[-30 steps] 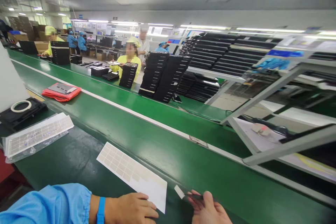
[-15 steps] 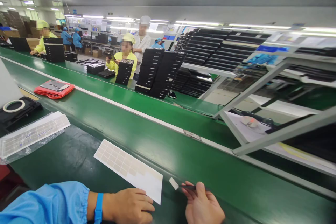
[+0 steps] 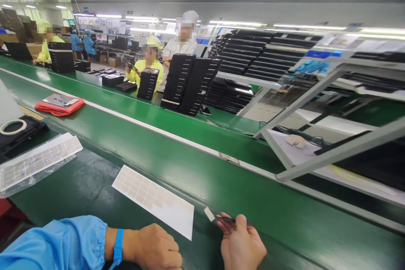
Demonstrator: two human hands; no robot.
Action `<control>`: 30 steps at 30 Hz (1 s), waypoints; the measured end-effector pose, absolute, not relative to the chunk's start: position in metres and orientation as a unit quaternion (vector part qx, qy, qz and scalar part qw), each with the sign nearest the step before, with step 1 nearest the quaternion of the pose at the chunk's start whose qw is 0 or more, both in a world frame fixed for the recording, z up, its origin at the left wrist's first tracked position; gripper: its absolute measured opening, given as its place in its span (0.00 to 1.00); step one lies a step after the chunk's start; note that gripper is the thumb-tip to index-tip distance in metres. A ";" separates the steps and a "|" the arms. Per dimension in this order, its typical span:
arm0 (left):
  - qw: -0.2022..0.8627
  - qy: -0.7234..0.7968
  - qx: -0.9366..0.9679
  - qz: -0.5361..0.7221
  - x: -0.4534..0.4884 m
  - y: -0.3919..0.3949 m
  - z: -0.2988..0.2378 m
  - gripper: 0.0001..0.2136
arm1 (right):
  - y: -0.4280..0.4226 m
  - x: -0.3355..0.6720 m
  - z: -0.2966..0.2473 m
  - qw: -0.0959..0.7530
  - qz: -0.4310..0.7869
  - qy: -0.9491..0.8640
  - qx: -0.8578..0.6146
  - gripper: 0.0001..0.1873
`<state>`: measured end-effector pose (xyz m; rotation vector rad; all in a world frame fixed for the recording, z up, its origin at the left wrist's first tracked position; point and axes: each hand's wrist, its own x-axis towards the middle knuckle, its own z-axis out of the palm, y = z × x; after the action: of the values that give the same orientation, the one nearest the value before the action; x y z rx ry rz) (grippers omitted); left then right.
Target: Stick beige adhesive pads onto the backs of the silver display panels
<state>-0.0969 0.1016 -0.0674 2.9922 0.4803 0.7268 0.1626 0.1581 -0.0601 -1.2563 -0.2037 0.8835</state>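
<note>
My right hand (image 3: 242, 242) is closed around dark tweezers (image 3: 226, 220). A small pale label (image 3: 209, 214) sits at the tweezers' tip, raised and tilted, just right of the label sheet. The white label sheet (image 3: 155, 200) lies flat on the green surface; pale rectangular labels cover its left part, and its right end is bare backing. My left hand (image 3: 156, 247), with a blue wrist strap (image 3: 118, 245), is curled knuckles up just below the sheet's lower edge. Its fingertips, and anything under them, are hidden.
At left lie another label sheet (image 3: 41, 162) on clear plastic, a tape roll (image 3: 12, 127) on a black tray and red sheets (image 3: 58, 105). Beyond a white rail (image 3: 142, 125) stand black stacks (image 3: 179, 80). A metal frame (image 3: 316, 101) rises at right. Co-workers are across the line.
My left hand has drawn back off the sheet's lower edge, and its fingers have curled in. My right hand still has the tweezers and label, with the label tilted more steeply.
</note>
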 end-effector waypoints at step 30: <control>0.035 0.179 0.978 0.097 -0.099 0.092 -0.074 0.15 | 0.159 0.163 -0.063 0.713 0.418 -0.091 -0.555 0.53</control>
<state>-0.0991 0.0924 -0.0741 3.0066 0.5494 0.2973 0.1630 0.1587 -0.0628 -1.2291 -0.2018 0.9274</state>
